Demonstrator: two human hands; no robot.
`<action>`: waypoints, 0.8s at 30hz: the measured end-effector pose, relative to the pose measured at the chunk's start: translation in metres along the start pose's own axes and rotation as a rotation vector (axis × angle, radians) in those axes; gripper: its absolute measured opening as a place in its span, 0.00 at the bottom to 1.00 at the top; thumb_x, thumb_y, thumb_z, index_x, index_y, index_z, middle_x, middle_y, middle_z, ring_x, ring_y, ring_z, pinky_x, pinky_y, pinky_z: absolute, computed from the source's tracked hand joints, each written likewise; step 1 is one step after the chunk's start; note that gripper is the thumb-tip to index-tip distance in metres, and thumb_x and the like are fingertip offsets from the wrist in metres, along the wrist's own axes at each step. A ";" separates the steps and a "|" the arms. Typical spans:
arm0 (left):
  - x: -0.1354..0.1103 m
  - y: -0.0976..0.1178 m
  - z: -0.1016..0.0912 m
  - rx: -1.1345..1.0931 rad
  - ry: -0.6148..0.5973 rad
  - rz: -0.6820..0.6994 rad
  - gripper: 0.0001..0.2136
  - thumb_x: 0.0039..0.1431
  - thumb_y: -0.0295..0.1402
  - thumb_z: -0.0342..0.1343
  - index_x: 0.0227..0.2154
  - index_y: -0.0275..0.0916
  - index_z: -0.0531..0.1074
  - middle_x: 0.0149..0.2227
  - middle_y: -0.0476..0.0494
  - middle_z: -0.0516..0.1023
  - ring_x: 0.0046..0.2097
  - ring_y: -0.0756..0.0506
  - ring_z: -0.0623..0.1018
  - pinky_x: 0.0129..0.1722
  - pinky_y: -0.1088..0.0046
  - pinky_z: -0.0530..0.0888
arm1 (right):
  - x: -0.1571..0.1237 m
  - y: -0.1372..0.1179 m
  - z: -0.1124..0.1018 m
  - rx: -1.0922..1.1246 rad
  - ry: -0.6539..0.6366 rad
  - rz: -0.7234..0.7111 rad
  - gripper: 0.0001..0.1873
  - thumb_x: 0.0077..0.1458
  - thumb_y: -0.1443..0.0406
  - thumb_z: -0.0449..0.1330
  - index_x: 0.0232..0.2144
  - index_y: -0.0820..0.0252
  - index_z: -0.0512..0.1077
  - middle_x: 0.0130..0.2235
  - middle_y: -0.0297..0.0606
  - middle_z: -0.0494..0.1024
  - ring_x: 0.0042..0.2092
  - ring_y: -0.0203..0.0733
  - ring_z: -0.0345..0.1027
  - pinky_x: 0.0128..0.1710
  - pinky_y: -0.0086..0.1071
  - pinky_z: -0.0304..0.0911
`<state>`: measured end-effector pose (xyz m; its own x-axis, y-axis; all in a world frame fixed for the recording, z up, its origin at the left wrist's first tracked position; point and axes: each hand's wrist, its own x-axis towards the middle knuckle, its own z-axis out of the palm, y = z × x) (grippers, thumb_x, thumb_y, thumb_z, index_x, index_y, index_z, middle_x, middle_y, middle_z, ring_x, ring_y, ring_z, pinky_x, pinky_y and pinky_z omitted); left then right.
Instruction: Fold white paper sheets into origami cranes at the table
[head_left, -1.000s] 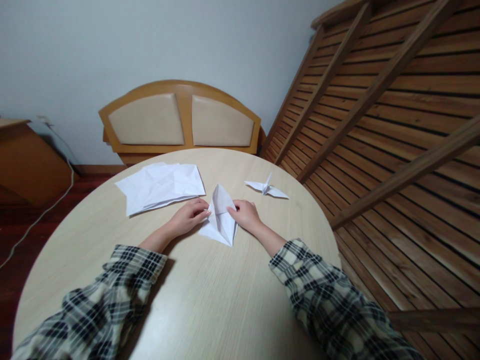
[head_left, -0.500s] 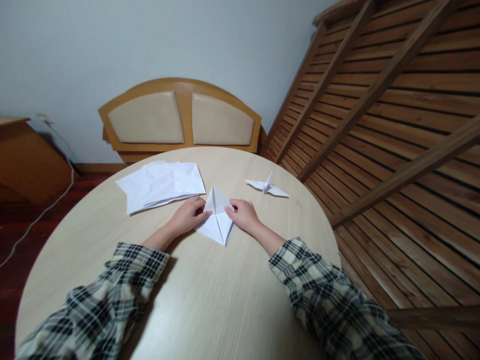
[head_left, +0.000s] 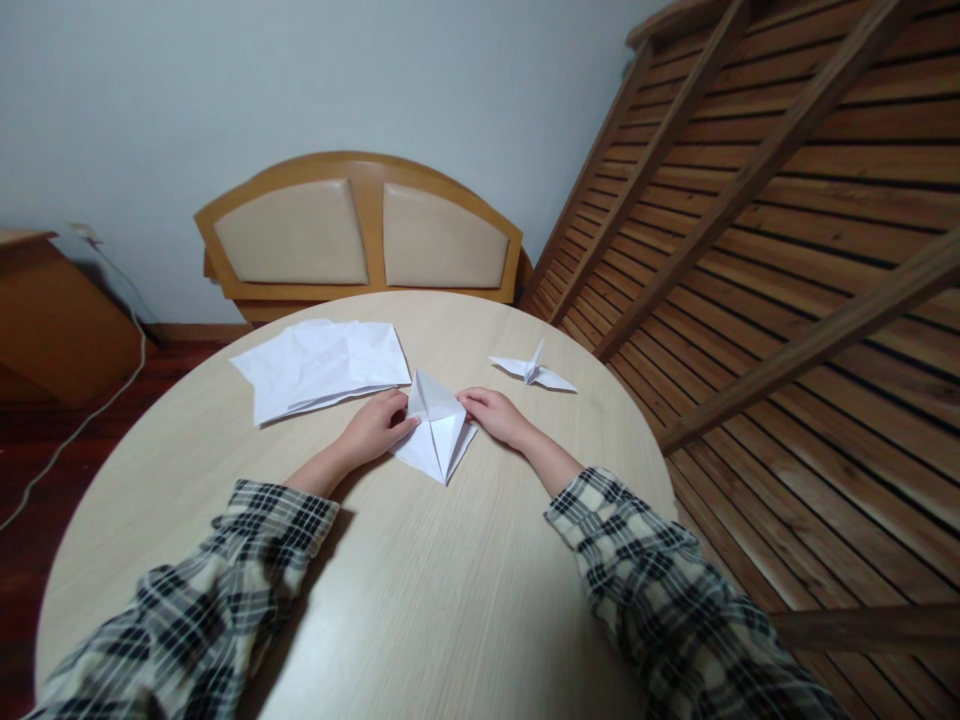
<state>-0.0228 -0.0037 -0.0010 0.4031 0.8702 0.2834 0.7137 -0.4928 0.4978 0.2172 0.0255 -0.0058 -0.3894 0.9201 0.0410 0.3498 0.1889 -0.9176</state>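
A white sheet of folded origami paper [head_left: 433,432] lies on the table between my hands, kite-shaped with a crease down its middle. My left hand [head_left: 377,426] pinches its left corner, the thumb on top and the fingers curled at the edge. On the right, my right hand [head_left: 495,413] grips the upper right edge, where a flap stands raised off the layer beneath. The right fingertips are partly hidden behind the paper. A finished paper crane [head_left: 531,371] with spread wings sits beyond my right hand.
Creased white paper sheets [head_left: 322,368] lie stacked at the back left of the round wooden table [head_left: 420,600]. Behind it stands a padded headboard [head_left: 360,230]. A slatted wooden panel [head_left: 765,300] leans along the right, and a white cable [head_left: 82,430] runs down the left.
The right-hand flap of the folded paper has lifted, and its top point has tilted left. My right hand has shifted slightly outward and up; my left hand stays nearly still.
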 end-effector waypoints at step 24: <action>0.002 0.004 0.009 0.090 0.073 -0.024 0.12 0.61 0.37 0.52 0.23 0.40 0.64 0.30 0.44 0.68 0.33 0.43 0.69 0.34 0.65 0.66 | -0.007 -0.006 -0.009 -0.095 -0.181 -0.093 0.10 0.58 0.65 0.60 0.40 0.60 0.79 0.44 0.40 0.81 0.44 0.41 0.73 0.48 0.34 0.64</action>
<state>-0.0142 -0.0037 -0.0056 0.3455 0.8775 0.3327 0.7725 -0.4672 0.4300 0.2256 0.0209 0.0034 -0.5676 0.8221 0.0443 0.3807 0.3097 -0.8713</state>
